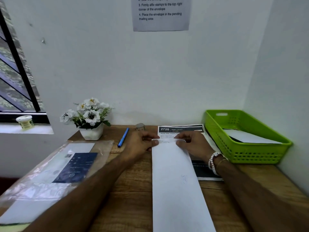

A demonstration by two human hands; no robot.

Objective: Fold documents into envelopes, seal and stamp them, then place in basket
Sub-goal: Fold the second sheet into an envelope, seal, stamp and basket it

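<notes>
1. The left hand (142,143) and the right hand (192,142) each pinch the far end of a long white envelope (177,181). One hand is at each corner, with fingers curled over the flap edge.
2. The envelope lies lengthwise on the wood-grain tabletop (133,190), running from the near edge toward the wall. Its far part covers some of a printed sheet (181,129) with a black header (the number 2720 reads clearly).
3. Just left of the hands lies a blue pen (123,137). A small round metal-capped object (140,126) stands beyond the left hand, and a white flower pot (91,133) with white blooms stands near the wall.
4. A crinkled clear plastic sleeve (50,185) covers the tabletop's left side, with white paper and a dark blue card inside it.
5. On the right, just beside the printed sheet, sits a green perforated plastic basket (260,154). It holds a flat white paper (249,136) lying on something dark.
6. A grey printed notice (160,22) hangs on the wall above.
</notes>
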